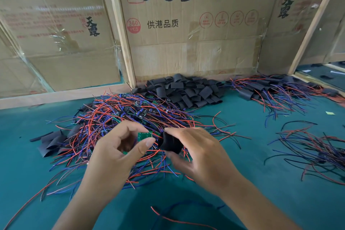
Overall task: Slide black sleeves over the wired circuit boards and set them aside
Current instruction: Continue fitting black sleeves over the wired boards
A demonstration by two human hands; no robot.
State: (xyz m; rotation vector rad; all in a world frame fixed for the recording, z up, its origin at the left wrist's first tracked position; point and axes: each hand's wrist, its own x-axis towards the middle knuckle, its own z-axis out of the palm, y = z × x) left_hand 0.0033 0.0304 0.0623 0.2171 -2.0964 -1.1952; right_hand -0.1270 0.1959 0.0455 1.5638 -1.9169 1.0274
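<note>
The left hand (119,147) pinches the green board (144,136) just beside the black sleeve (170,143) pinched in the right hand (194,147), its open end facing the board.

— Where are your hands?
— Both forearms reach forward from the lower edge, converging. Your left hand (119,147) is raised with its back towards you, thumb and forefinger curled into a pinch on a small green board (144,136).
— And the other?
— Your right hand (194,153) sits just beside it, fingers curled over a black sleeve (170,143), its open end facing the left fingertips. The hands nearly touch.
</note>
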